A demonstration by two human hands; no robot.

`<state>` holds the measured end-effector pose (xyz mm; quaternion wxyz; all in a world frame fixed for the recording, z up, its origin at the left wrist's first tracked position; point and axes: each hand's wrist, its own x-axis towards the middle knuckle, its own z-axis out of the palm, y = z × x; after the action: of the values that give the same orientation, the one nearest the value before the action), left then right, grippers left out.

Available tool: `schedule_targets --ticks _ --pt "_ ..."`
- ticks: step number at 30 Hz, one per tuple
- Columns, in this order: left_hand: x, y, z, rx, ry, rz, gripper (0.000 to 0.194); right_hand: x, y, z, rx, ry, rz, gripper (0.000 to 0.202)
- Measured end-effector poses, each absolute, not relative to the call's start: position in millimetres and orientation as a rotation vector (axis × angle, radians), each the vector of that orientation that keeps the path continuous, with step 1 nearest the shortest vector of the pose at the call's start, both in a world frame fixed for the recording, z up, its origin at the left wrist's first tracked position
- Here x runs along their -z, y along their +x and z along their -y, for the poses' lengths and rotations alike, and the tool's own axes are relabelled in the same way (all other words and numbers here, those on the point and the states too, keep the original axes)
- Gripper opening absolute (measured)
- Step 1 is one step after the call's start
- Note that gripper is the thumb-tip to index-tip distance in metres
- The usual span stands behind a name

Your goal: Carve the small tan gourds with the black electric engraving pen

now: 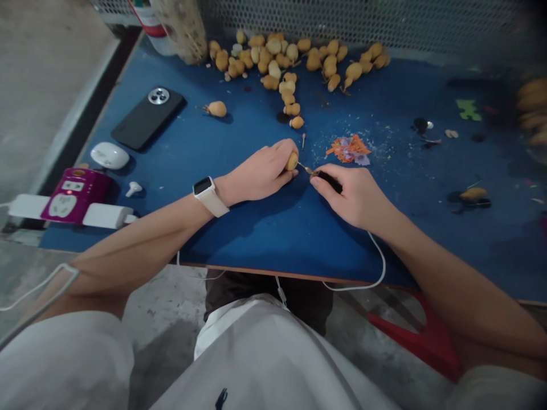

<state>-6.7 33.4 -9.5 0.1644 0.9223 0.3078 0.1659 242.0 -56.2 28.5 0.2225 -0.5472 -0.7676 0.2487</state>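
My left hand (pixel 269 168), with a watch on its wrist, is closed around a small tan gourd (pixel 292 161). The gourd's end pokes out between thumb and fingers. My right hand (pixel 352 191) grips a black-handled tool (pixel 328 181) whose thin metal tip points left at the gourd. Whether the tip touches or only comes close, I cannot tell. A white cord (pixel 383 263) hangs below my right wrist; where it joins is hidden. Just beyond my hands lie a small gourd (pixel 296 122) and a pile of orange and purple scraps (pixel 349 150).
Many small gourds (pixel 265 57) line the back of the blue table (pixel 256 233) by a perforated metal panel (pixel 363 25). At left are a phone (pixel 147 121), a white earbud case (pixel 109 155) and a purple power adapter (pixel 77 193) with plugs. A red stool (pixel 421 336) stands below.
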Motion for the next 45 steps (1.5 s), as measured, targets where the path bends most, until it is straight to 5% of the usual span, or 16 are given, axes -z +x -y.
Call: schedule_targets --ticks 45 --pt "-2 -2 -27 -0.329 2.646 -0.920 0.023 -26 242 54 -0.771 -1.515 2.115 0.033"
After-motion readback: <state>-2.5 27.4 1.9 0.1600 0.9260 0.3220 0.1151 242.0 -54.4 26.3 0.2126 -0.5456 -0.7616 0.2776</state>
